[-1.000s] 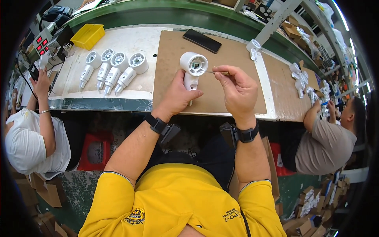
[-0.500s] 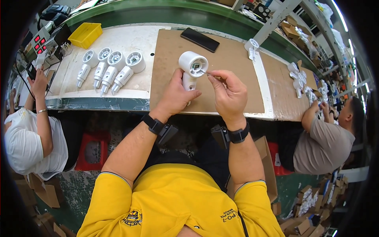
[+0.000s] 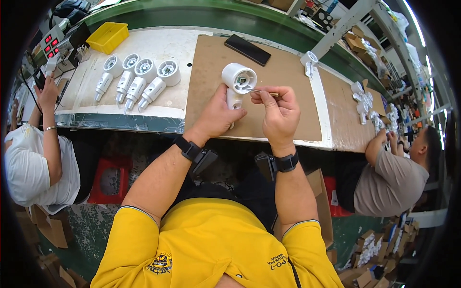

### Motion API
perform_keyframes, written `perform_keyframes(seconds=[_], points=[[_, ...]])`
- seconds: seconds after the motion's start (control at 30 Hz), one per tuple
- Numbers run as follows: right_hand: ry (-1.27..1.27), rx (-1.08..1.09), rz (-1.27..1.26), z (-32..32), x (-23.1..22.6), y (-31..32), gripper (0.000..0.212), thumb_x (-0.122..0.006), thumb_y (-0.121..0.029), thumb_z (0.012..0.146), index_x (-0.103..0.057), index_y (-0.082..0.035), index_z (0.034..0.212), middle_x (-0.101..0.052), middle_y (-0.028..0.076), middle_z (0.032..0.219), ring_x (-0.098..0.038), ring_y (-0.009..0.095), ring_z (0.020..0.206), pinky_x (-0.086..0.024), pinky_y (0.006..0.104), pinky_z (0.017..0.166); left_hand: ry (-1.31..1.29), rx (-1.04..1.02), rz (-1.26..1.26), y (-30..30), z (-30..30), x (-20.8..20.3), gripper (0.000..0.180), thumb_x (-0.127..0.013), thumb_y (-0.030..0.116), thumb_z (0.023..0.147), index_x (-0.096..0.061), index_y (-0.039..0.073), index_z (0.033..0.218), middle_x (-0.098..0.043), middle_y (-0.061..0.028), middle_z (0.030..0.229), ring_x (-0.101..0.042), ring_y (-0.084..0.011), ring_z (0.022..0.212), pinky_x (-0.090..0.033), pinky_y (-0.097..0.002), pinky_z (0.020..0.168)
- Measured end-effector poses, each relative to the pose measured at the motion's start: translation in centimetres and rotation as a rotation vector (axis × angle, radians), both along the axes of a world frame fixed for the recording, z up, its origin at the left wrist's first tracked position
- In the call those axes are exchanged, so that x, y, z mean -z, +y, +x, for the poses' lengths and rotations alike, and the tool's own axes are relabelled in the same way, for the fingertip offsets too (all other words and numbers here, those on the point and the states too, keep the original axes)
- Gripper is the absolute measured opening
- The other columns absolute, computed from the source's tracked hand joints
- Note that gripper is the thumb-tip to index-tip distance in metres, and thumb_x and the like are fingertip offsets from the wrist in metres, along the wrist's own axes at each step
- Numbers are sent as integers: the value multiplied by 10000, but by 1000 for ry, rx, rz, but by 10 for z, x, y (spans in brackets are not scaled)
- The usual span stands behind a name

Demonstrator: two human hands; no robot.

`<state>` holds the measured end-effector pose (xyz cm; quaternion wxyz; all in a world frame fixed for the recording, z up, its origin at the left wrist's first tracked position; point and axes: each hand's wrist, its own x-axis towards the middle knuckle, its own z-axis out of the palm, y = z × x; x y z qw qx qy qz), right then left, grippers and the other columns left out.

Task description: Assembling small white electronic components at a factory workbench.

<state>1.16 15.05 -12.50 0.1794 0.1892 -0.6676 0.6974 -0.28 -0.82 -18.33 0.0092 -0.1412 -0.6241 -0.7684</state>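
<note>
Right hand [image 3: 280,115] nearer cup [image 3: 232,75] than a second ago, fingers pinching tool [image 3: 274,94], tip beyond them indistinct, left hand [image 3: 216,115] gripping handle [image 3: 234,99], partly hidden behind thumb

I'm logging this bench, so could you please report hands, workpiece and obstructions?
Left hand gripping white device by handle. Right hand pinching thin tool, tip at device's round head. Black phone beyond, touching neither.

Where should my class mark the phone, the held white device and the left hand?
Phone [image 3: 248,50]: head view, middle of its dark face.
Held white device [image 3: 243,80]: head view, middle of its round head.
Left hand [image 3: 214,116]: head view, back of the hand.
</note>
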Motion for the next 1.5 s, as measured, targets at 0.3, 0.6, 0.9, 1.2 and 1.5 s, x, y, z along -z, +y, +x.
perform_keyframes(seconds=[0.3, 0.6, 0.9, 1.2, 1.5], points=[[-9, 111, -199, -5, 6, -21, 92, -592, 19, 977, -542, 40, 1051, -706, 179, 980, -723, 222, 842, -622, 336, 765, -157, 110, 85, -4, 3, -15, 609, -719, 26, 838, -392, 33, 1351, -602, -64, 967, -605, -115, 691, -499, -273, 566], [1, 86, -69, -5, 5, -21, 80, -600, 30, 968, -552, 38, 1031, -706, 161, 963, -718, 198, 828, -603, 304, 772, -234, 136, 162, -6, 1, -9, 571, -709, 16, 839, -405, 34, 1322, -601, -63, 912, -601, -123, 676, -496, -277, 561], [36, 78, 64, -9, -1, -23, 87, -611, 32, 962, -551, 37, 1025, -706, 156, 965, -714, 188, 821, -596, 293, 773, -239, 140, 165, -7, 0, -12, 536, -692, -6, 835, -420, 32, 1295, -588, -70, 914, -599, -141, 666, -500, -286, 555], [36, 217, -197, -13, 19, -43, 103, -616, 21, 964, -543, 32, 1036, -707, 154, 968, -708, 179, 810, -591, 284, 767, -286, 179, 219, -8, -4, -9, 493, -644, -32, 848, -439, 42, 1289, -595, -77, 947, -590, -145, 672, -505, -275, 576], [96, 224, -46, -12, 13, -40, 94, -625, 18, 961, -561, 28, 1030, -708, 132, 959, -699, 157, 807, -573, 263, 757, -296, 282, 338, -13, -8, -9, 444, -679, -15, 817, -453, 32, 1196, -564, -66, 876, -575, -147, 638, -491, -285, 538]])
